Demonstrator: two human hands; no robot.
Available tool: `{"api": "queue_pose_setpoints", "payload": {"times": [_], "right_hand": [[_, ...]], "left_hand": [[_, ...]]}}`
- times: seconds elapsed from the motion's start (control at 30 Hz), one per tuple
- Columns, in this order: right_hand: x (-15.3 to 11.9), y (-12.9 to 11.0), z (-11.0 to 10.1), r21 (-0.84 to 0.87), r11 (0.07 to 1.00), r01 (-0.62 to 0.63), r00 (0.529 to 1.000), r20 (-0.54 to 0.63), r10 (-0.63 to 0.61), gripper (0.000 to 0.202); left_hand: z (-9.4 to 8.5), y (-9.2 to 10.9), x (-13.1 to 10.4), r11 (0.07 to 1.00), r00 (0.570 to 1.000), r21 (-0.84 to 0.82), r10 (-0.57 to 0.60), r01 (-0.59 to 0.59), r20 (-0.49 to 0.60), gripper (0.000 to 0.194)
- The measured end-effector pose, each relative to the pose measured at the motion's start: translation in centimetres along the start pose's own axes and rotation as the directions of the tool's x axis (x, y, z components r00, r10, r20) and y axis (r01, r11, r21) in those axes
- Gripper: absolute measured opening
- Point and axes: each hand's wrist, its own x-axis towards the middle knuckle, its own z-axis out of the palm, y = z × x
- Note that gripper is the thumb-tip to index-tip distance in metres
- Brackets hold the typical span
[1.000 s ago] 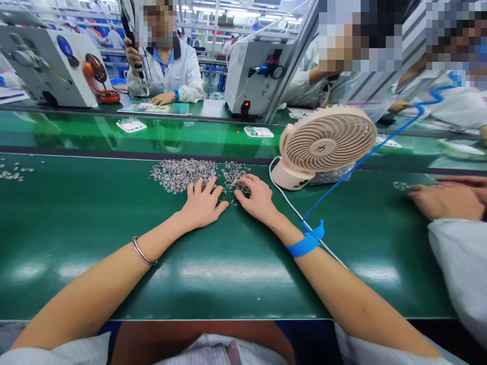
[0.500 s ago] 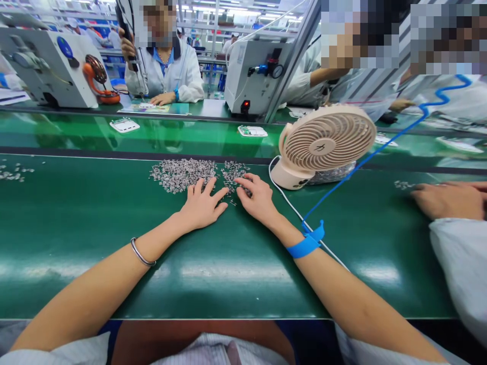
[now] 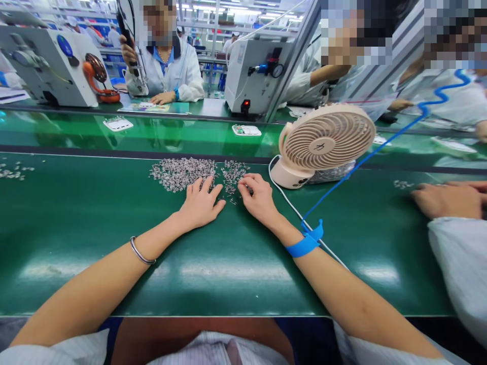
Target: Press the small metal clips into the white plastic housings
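Observation:
A wide pile of small shiny metal parts (image 3: 180,174) lies on the green work surface (image 3: 213,284), with a smaller cluster of the same parts (image 3: 232,172) just to its right. My left hand (image 3: 201,205) is open, palm down, its spread fingertips at the near edge of the larger pile. My right hand (image 3: 258,196) is at the right side of the small cluster, thumb and forefinger drawn together. Whatever sits between those fingertips is too small to make out. A few loose parts lie between my two hands.
A beige fan (image 3: 323,144) stands right of my right hand, its white cable running toward me. A blue cord (image 3: 365,159) leads to my blue wristband (image 3: 304,245). Behind is a green conveyor (image 3: 182,134) carrying white device housings (image 3: 246,130). A neighbour's hand (image 3: 449,200) rests at right.
My right thumb and fingers have closed together at the cluster. My left hand has shifted slightly left, its fingers still spread. The white housings on the conveyor have moved left.

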Motion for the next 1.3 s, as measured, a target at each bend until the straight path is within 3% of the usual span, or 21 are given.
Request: {"api": "queue_pose_setpoints", "payload": {"times": [0.4,0.7,1.07,1.3], "right_hand": [[0.0,-0.2,0.6,-0.112,0.991,-0.077,0.995,0.059,0.084,0.017],[-0.1,-0.2,0.7,-0.113,0.993,-0.012,1.0,0.024,0.015,0.019],[-0.3,-1.0,0.5,-0.189,0.981,0.053,0.997,0.071,-0.041,0.018],[-0.1,-0.5,0.8,-0.175,0.985,0.012,0.999,0.034,-0.006,0.016]], "left_hand": [[-0.1,0.0,0.0,1.0,1.0,-0.011,0.005,-0.005,0.022,0.047],[-0.1,0.0,0.0,1.0,1.0,-0.02,0.003,-0.003,0.023,0.046],[0.0,-0.1,0.0,0.999,1.0,-0.019,0.03,-0.03,0.006,0.041],[0.1,-0.1,0.0,0.998,0.998,-0.011,0.062,-0.062,-0.018,0.042]]}}
